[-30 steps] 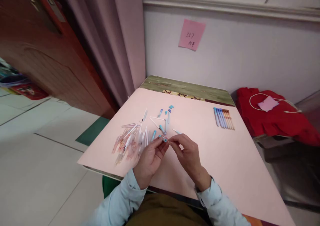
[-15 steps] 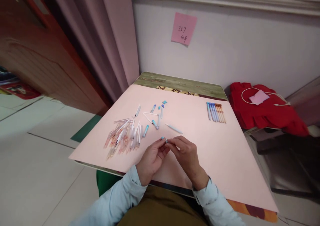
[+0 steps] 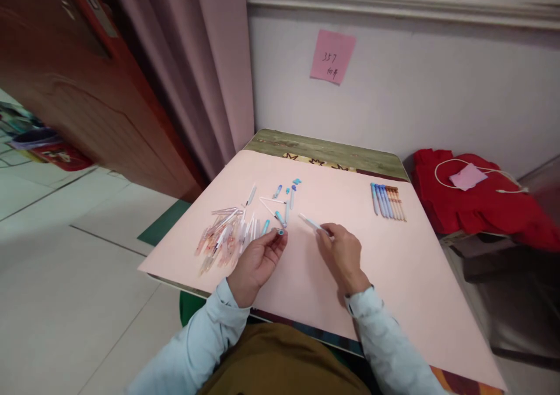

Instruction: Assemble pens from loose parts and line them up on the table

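My left hand (image 3: 258, 259) pinches a small blue pen part (image 3: 280, 231) between thumb and fingers, just above the pink sheet (image 3: 394, 266). My right hand (image 3: 341, 252) has reached forward and its fingers are closing on a thin white refill (image 3: 310, 222) that lies on the sheet. Loose blue caps and white refills (image 3: 282, 202) lie just ahead of both hands. A heap of clear pen barrels (image 3: 225, 237) sits to the left of my left hand. A neat row of assembled blue and orange pens (image 3: 388, 201) lies at the far right of the sheet.
The pink sheet covers a small table with a green patterned edge (image 3: 328, 150) against the wall. A pink sticky note (image 3: 332, 56) hangs on the wall. A red cloth with a white cable (image 3: 476, 193) lies to the right. Curtain and wooden door stand at left.
My hands were together at the blue part. They have parted: the right hand moved forward to the white refill, the left stayed with the blue part.
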Tool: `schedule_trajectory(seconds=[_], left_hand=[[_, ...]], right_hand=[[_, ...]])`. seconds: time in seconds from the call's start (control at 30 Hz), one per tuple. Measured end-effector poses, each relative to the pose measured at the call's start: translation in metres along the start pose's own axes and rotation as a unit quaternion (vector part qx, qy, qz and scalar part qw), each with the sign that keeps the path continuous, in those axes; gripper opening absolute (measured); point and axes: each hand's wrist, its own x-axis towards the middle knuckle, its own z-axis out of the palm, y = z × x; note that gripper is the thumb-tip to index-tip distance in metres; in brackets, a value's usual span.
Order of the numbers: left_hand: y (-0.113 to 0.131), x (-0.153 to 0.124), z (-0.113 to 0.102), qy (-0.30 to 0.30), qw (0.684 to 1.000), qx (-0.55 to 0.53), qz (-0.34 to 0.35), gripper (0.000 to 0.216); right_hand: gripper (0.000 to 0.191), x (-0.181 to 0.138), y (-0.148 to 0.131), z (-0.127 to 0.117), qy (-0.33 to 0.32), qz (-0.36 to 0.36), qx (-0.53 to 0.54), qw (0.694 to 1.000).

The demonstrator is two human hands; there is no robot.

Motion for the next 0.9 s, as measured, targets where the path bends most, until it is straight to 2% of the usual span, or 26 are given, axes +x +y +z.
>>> schedule_trajectory(seconds=[0.13,0.23,0.37,0.53,0.6,0.9], left_hand=[[0.005,0.002,-0.003,-0.004,1.000,-0.012,0.008,0.017],[0.003,0.003,-0.004,-0.005,1.000,-0.006,0.014,0.017],[-0.002,0.003,-0.009,-0.020,0.999,0.009,0.041,0.015],[-0.007,-0.002,-0.016,-0.071,0.989,0.046,0.122,0.006],[-0.009,-0.004,-0.017,-0.088,0.984,0.058,0.145,0.009],[-0.011,-0.009,-0.014,-0.095,0.985,0.069,0.126,0.019]], right_hand=[[0.015,-0.017,-0.027,-0.034,0.029,-0.065,0.098,0.993],[0.013,-0.028,-0.046,-0.046,0.037,-0.117,0.109,0.986],[0.013,-0.035,-0.056,-0.043,0.048,-0.145,0.066,0.986],[0.013,-0.037,-0.056,-0.036,0.061,-0.164,0.045,0.984],[0.013,-0.038,-0.058,-0.035,0.064,-0.169,0.042,0.983],[0.006,-0.046,-0.058,-0.025,0.090,-0.124,0.103,0.983]])
